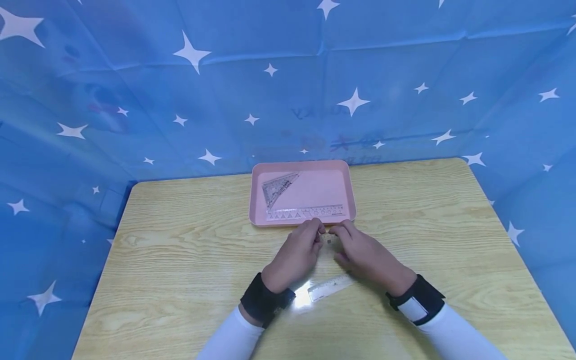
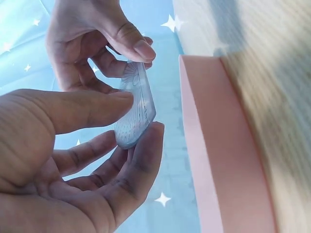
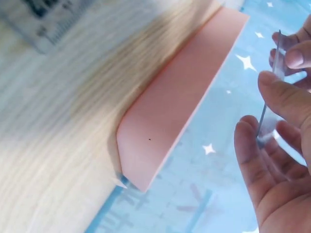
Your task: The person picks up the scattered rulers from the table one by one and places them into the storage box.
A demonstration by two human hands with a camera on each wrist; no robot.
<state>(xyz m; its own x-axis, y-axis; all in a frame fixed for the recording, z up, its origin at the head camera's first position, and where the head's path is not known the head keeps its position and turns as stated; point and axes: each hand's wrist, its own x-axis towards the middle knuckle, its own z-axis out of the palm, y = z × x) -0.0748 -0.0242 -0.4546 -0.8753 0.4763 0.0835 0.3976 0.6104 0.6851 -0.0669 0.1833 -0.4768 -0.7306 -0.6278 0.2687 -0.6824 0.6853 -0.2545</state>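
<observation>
Between my two hands is a clear plastic protractor (image 2: 136, 109) with fine printed lines fanning across it. My left hand (image 1: 294, 255) pinches one end between thumb and fingers. At the other end, the thumb and fingers of my right hand (image 1: 371, 257) pinch it too. In the right wrist view the protractor (image 3: 270, 104) stands nearly edge-on. Both hands are close to the near side of a pink tray (image 1: 256, 195); in the head view they mostly hide the protractor.
Inside the tray lie a clear set square (image 1: 275, 189) and a clear stencil ruler (image 1: 306, 213). Another clear ruler (image 1: 330, 287) lies on the wood-grain table (image 1: 180, 260) between my forearms, partly under my right hand in the head view. A blue star-patterned cloth (image 1: 288, 90) hangs behind the table.
</observation>
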